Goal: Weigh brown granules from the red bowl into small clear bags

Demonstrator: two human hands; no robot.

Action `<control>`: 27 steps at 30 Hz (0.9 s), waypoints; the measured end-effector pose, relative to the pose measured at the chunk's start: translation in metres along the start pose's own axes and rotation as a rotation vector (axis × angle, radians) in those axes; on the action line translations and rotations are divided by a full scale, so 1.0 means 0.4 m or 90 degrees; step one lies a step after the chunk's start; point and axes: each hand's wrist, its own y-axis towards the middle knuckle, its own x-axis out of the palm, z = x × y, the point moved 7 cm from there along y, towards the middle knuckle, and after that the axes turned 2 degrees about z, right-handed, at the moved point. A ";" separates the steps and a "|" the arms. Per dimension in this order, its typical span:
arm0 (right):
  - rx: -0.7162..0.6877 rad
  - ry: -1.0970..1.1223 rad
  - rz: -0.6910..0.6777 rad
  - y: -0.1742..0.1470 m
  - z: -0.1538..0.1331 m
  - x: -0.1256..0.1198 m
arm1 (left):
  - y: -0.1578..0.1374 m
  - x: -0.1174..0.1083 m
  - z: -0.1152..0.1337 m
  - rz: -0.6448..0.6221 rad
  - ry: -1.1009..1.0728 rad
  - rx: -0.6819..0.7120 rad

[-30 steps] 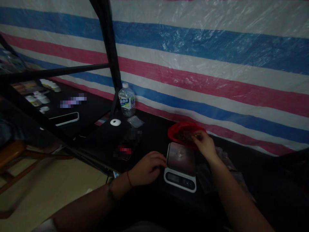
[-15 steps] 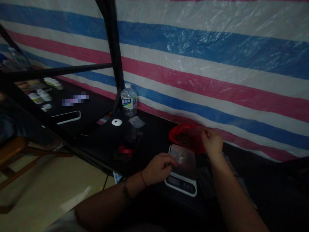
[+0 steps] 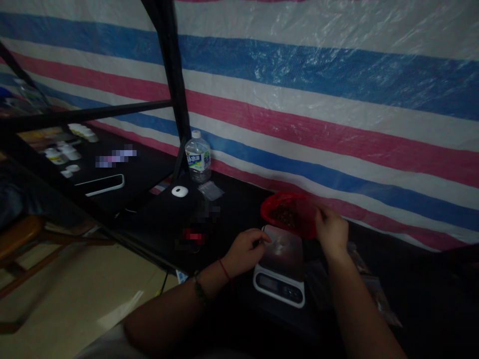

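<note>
A white digital kitchen scale with a shiny platform sits on the dark table in front of me. My left hand rests at the platform's left edge with its fingers pinched together over it; the dim light hides whether they hold anything. Just behind the scale lies a red plastic bag with brown bits inside. My right hand grips that bag's right edge.
A water bottle, a white round puck and a small clear bag lie by a black pole. Small white jars and a white-edged flat device sit left. A striped tarp backs the table. Wooden chair at left.
My right hand moved from over the bag's middle to its right edge and took hold of it. My left hand slid right onto the scale platform's left edge.
</note>
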 end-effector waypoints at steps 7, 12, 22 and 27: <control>0.189 0.223 0.050 -0.030 0.060 -0.019 | 0.009 0.008 0.007 0.026 -0.017 0.016; 0.425 0.689 0.105 -0.096 0.065 -0.018 | 0.024 0.022 0.009 0.066 -0.143 -0.036; 0.584 0.825 -0.128 -0.293 -0.043 -0.035 | 0.070 0.094 0.053 -0.037 -0.352 -0.137; 0.589 0.718 -0.166 -0.356 0.024 -0.076 | 0.049 0.079 0.089 -0.041 -0.231 -0.091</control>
